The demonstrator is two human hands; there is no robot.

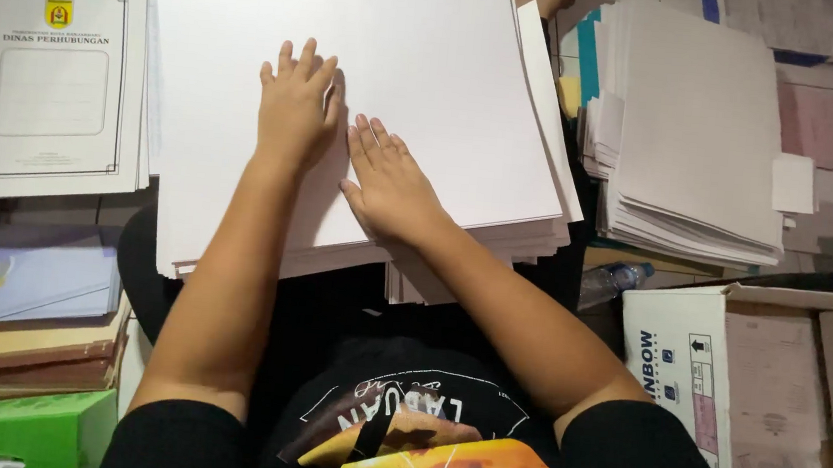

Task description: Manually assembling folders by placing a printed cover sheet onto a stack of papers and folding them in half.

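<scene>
A big stack of blank white sheets (420, 84) fills the middle of the view, lying in front of the person and resting partly over their lap. Its long axis runs left to right, turned slightly so the right end sits a little farther from the person; lower sheets fan out past the top sheet at the right and near edges. Both hands lie flat on the top sheet, palms down. The left hand (294, 103) rests near the middle with its fingers (303, 59) together and pointing away from the person. The right hand (392, 190) lies just beside it, nearer the person, fingers (373, 138) slightly apart and angled up to the left. Neither hand clamps anything.

To the right, a second pile of white paper (698, 118) lies with its long axis running away from the person, edges uneven. At lower right an open cardboard box (672, 357) holds flat printed sheets (775, 386). At the left, a printed cover sheet (48, 81) with a framed border and a small yellow emblem tops another pile, long axis away from the person. Below it sits a stack of folders (31, 331), pale blue on top, tan and brown under. A green tissue box (13, 430) shows at the lower left corner. A clear plastic bottle (613, 281) lies between the main stack and the cardboard box.
</scene>
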